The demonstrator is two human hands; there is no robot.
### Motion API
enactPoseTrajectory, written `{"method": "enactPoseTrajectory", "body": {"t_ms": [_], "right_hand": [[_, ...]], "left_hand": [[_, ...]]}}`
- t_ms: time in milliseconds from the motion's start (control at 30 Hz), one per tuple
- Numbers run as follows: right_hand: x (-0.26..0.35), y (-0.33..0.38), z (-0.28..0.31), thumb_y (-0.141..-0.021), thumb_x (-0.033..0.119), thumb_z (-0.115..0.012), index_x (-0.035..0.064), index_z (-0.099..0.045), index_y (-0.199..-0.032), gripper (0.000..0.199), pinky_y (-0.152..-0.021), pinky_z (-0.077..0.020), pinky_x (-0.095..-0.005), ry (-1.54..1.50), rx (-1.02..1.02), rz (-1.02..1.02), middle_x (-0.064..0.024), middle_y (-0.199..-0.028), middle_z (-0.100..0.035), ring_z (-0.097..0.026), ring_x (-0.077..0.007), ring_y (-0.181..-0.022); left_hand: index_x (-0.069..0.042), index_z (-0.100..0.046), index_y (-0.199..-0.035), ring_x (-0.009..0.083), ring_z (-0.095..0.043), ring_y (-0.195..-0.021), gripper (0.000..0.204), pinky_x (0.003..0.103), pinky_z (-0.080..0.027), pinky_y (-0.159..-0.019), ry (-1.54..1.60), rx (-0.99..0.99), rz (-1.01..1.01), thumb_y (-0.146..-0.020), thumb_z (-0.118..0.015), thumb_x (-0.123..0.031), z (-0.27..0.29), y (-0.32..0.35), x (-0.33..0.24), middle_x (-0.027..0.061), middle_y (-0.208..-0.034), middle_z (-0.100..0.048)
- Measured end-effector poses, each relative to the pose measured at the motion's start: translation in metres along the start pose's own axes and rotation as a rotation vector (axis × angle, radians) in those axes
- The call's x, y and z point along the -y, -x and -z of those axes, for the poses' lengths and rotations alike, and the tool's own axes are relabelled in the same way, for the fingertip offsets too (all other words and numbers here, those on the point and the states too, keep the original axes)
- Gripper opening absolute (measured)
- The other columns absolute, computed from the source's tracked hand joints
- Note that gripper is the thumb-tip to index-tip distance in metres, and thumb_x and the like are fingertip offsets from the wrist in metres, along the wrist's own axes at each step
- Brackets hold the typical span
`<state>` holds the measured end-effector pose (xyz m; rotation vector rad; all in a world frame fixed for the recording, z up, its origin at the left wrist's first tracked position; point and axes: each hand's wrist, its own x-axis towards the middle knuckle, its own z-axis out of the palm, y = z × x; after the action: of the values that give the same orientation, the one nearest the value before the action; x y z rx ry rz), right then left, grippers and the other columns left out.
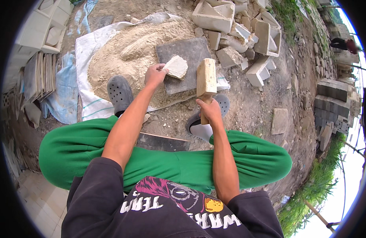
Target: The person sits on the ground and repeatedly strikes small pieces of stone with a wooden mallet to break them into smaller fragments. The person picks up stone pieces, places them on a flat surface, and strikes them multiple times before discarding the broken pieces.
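Observation:
My left hand (pixel 155 74) pinches the left edge of a pale, flat stone chunk (pixel 176 67). The chunk is over a dark square slab (pixel 164 51); whether it touches the slab I cannot tell. In my right hand (pixel 210 110) is the handle of a wooden mallet (pixel 206 77), its blocky head upward, beside the slab's right edge. Under the slab and to its left spreads a heap of tan crushed powder (pixel 123 51) on a white woven sack (pixel 84 59).
Broken pale block pieces (pixel 229 58) and box-shaped castings (pixel 213 16) pile up at the far right. Thin boards (pixel 39 77) lean at the left. Grey blocks (pixel 331 103) are stacked on the right. My shoes (pixel 119 93) flank the slab. A person (pixel 346 45) is far off at right.

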<state>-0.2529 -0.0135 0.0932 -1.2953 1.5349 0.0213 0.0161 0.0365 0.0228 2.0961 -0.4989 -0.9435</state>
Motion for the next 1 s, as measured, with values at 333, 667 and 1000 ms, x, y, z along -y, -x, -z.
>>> {"method": "enactPoseTrajectory", "body": {"t_ms": [333, 667, 1000], "right_hand": [[-0.009, -0.01, -0.003, -0.081, 0.039, -0.078, -0.0042, -0.065, -0.109, 0.053, -0.074, -0.0542, -0.0381, 0.047, 0.032, 0.012, -0.0162, -0.091, -0.072, -0.072, -0.0268, -0.079], [-0.017, -0.015, -0.006, -0.079, 0.039, -0.079, -0.0037, -0.066, -0.111, 0.055, -0.084, -0.0533, -0.0389, 0.059, 0.017, 0.044, -0.0193, -0.102, -0.073, -0.071, -0.0295, -0.094], [-0.014, -0.012, -0.007, -0.079, 0.04, -0.079, -0.0028, -0.066, -0.111, 0.055, -0.081, -0.0537, -0.0395, 0.066, 0.028, 0.011, -0.0178, -0.099, -0.073, -0.072, -0.029, -0.089]], "left_hand": [[-0.021, -0.078, -0.11, 0.0349, -0.071, -0.092, 0.033, 0.045, -0.054, -0.082, -0.537, 0.084, -0.099, -0.089, -0.066, -0.044, 0.02, -0.008, -0.024, 0.0162, -0.098, -0.074], [-0.024, -0.078, -0.11, 0.0318, -0.071, -0.092, 0.028, 0.044, -0.055, -0.082, -0.493, 0.136, -0.05, -0.091, -0.063, -0.04, 0.022, -0.02, -0.019, 0.0122, -0.099, -0.075], [-0.012, -0.079, -0.094, 0.033, -0.071, -0.087, 0.023, 0.044, -0.055, -0.078, -0.408, -0.043, -0.26, -0.082, -0.067, -0.028, 0.007, -0.004, -0.019, 0.0148, -0.092, -0.074]]}}
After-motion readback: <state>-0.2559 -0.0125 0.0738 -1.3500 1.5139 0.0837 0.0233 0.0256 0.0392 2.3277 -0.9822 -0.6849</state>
